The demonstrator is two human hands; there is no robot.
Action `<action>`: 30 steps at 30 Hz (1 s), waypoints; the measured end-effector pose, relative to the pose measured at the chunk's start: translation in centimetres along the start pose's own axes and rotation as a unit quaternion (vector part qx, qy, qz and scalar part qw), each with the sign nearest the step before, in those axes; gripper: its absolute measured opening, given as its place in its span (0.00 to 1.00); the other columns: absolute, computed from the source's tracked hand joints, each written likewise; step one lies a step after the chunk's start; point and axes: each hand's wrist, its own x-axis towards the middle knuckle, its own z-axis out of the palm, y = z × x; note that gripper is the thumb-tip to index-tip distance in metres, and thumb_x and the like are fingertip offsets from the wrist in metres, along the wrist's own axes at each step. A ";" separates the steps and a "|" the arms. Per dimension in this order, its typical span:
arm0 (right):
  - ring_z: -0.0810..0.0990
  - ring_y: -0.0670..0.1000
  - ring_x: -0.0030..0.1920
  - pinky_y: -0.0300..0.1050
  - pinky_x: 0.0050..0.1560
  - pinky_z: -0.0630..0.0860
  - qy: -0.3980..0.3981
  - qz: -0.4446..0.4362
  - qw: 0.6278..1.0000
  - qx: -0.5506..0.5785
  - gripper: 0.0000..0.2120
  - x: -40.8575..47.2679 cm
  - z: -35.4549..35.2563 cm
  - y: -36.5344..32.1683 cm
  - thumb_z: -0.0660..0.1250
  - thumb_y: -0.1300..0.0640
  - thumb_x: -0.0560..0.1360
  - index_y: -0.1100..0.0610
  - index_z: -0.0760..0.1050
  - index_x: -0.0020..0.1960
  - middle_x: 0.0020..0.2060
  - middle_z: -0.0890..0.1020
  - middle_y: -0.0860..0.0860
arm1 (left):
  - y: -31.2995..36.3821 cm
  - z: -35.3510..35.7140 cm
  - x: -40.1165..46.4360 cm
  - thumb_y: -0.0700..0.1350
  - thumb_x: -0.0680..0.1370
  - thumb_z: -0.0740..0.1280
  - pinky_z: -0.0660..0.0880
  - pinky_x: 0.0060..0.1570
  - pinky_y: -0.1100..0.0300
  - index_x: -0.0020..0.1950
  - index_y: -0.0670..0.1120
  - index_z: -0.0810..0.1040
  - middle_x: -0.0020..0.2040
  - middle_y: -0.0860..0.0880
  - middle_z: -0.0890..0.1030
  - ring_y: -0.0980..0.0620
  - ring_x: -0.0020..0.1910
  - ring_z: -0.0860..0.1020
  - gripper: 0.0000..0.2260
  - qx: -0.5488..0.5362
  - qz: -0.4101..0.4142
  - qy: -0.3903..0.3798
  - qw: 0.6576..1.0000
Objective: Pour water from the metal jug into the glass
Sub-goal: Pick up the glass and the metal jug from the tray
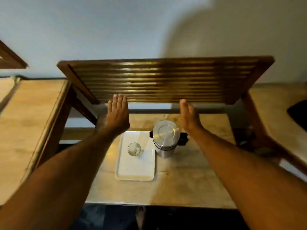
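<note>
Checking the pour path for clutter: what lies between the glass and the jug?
Nothing stands between them in the head view: just bare white tray from the glass to the tray's right edge, beside the jug.

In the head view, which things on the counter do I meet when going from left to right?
White tray → glass, standing on the tray → metal jug, on the counter beside the tray's right edge.

I am wearing the one camera on my head, and it is looking forward and down, steeply, over my two stretched arms onto the bench [182,180]. It is standing close above it. The wide lens is bending the edges.
</note>
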 end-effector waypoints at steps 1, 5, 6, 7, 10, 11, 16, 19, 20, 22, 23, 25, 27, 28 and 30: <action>0.77 0.52 0.43 0.49 0.49 0.73 0.006 0.046 0.999 0.021 0.18 -0.1 0.1 2.2 0.54 0.50 0.85 0.54 0.80 0.47 0.41 0.79 0.51 | -0.5 2.3 -1.4 0.34 0.73 0.68 0.45 0.78 0.39 0.80 0.38 0.47 0.82 0.36 0.50 0.36 0.81 0.45 0.42 0.026 -0.027 -0.045 0.998; 0.80 0.59 0.50 0.53 0.53 0.76 0.064 0.142 0.986 0.068 0.18 0.0 1.0 12.6 0.56 0.53 0.85 0.61 0.81 0.48 0.50 0.83 0.62 | -3.7 12.2 -7.2 0.35 0.73 0.70 0.45 0.79 0.40 0.80 0.38 0.44 0.82 0.37 0.48 0.37 0.81 0.43 0.44 0.018 -0.098 -0.177 0.979; 0.80 0.59 0.48 0.53 0.52 0.77 0.066 0.151 0.983 0.079 0.20 -0.2 1.5 14.1 0.56 0.52 0.85 0.61 0.81 0.45 0.46 0.84 0.62 | -4.3 14.1 -8.3 0.35 0.71 0.71 0.47 0.79 0.40 0.80 0.38 0.45 0.82 0.37 0.49 0.36 0.81 0.44 0.46 -0.001 -0.116 -0.205 0.972; 0.80 0.58 0.44 0.51 0.49 0.76 0.074 0.153 0.981 0.098 0.20 -0.3 1.9 14.9 0.57 0.52 0.85 0.59 0.80 0.41 0.41 0.83 0.60 | -4.7 15.2 -9.3 0.37 0.70 0.75 0.51 0.79 0.40 0.80 0.37 0.47 0.81 0.36 0.53 0.34 0.80 0.48 0.47 -0.028 -0.127 -0.215 0.968; 0.78 0.49 0.35 0.46 0.41 0.74 0.123 0.183 0.956 0.194 0.19 -0.3 3.6 16.7 0.62 0.53 0.82 0.51 0.76 0.33 0.32 0.79 0.50 | -4.5 18.4 -11.4 0.45 0.63 0.83 0.63 0.73 0.49 0.77 0.39 0.59 0.75 0.40 0.66 0.39 0.75 0.63 0.49 -0.203 -0.166 -0.218 0.940; 0.77 0.46 0.32 0.45 0.38 0.73 0.137 0.182 0.950 0.216 0.20 -0.2 4.1 17.1 0.64 0.53 0.80 0.51 0.76 0.30 0.28 0.78 0.46 | -4.2 19.2 -12.0 0.46 0.61 0.85 0.65 0.67 0.55 0.75 0.41 0.63 0.72 0.42 0.70 0.44 0.71 0.68 0.49 -0.273 -0.182 -0.197 0.924; 0.63 0.52 0.30 0.48 0.33 0.61 0.107 0.126 0.964 0.209 0.22 1.4 4.3 18.1 0.61 0.57 0.70 0.50 0.67 0.17 0.19 0.67 0.43 | -1.9 21.3 -11.4 0.44 0.58 0.87 0.76 0.58 0.51 0.63 0.51 0.73 0.61 0.53 0.79 0.48 0.59 0.77 0.38 -0.470 -0.298 -0.083 0.826; 0.70 0.51 0.27 0.41 0.28 0.68 0.080 0.098 0.974 0.187 0.18 2.3 4.5 18.1 0.60 0.57 0.67 0.51 0.71 0.18 0.18 0.71 0.42 | -1.6 21.9 -10.6 0.43 0.60 0.86 0.77 0.63 0.41 0.64 0.46 0.77 0.61 0.45 0.82 0.42 0.61 0.79 0.35 -0.520 -0.333 -0.082 0.782; 0.72 0.50 0.27 0.39 0.27 0.71 0.072 0.108 0.974 0.188 0.17 2.3 4.9 17.8 0.61 0.55 0.67 0.51 0.74 0.20 0.18 0.73 0.42 | -1.6 21.9 -10.5 0.42 0.62 0.85 0.77 0.64 0.40 0.65 0.45 0.78 0.61 0.43 0.83 0.41 0.61 0.79 0.33 -0.524 -0.336 -0.080 0.779; 0.74 0.51 0.29 0.40 0.30 0.73 0.066 0.094 0.978 0.176 0.16 2.3 5.3 17.2 0.62 0.54 0.67 0.51 0.77 0.22 0.19 0.76 0.42 | -1.3 21.2 -10.2 0.38 0.65 0.84 0.77 0.63 0.40 0.63 0.43 0.78 0.59 0.42 0.83 0.40 0.60 0.80 0.29 -0.518 -0.340 -0.071 0.781; 0.75 0.49 0.28 0.39 0.30 0.73 0.060 0.069 0.983 0.157 0.17 2.1 5.4 16.9 0.62 0.54 0.68 0.49 0.77 0.22 0.19 0.77 0.42 | -1.2 20.4 -10.1 0.38 0.65 0.83 0.78 0.61 0.42 0.62 0.44 0.79 0.58 0.42 0.83 0.40 0.59 0.81 0.28 -0.512 -0.342 -0.066 0.785; 0.74 0.42 0.25 0.38 0.27 0.72 0.040 0.008 0.993 0.110 0.18 1.6 4.9 15.5 0.61 0.54 0.70 0.46 0.78 0.23 0.19 0.78 0.41 | -0.9 17.5 -9.4 0.41 0.62 0.84 0.81 0.52 0.49 0.59 0.49 0.79 0.54 0.45 0.84 0.42 0.55 0.82 0.27 -0.493 -0.325 -0.050 0.805; 0.74 0.41 0.24 0.36 0.27 0.73 0.030 -0.017 0.995 0.093 0.16 1.0 4.4 13.8 0.62 0.51 0.69 0.47 0.79 0.24 0.20 0.79 0.42 | -0.8 14.3 -8.4 0.46 0.59 0.81 0.81 0.45 0.52 0.56 0.50 0.79 0.50 0.47 0.84 0.43 0.49 0.83 0.26 -0.458 -0.283 -0.045 0.842; 0.75 0.41 0.24 0.35 0.26 0.73 0.031 -0.025 0.995 0.091 0.15 0.7 3.9 12.5 0.63 0.48 0.68 0.47 0.80 0.25 0.20 0.80 0.42 | -0.8 12.5 -8.0 0.47 0.59 0.80 0.80 0.44 0.55 0.55 0.49 0.79 0.49 0.48 0.84 0.44 0.47 0.82 0.26 -0.436 -0.255 -0.043 0.862; 0.75 0.42 0.24 0.41 0.27 0.75 0.031 -0.044 0.995 0.083 0.15 0.1 2.6 9.7 0.63 0.45 0.66 0.49 0.80 0.26 0.20 0.80 0.43 | -0.5 8.4 -7.7 0.47 0.59 0.80 0.74 0.41 0.66 0.53 0.48 0.79 0.47 0.50 0.83 0.49 0.44 0.81 0.25 -0.403 -0.204 -0.039 0.891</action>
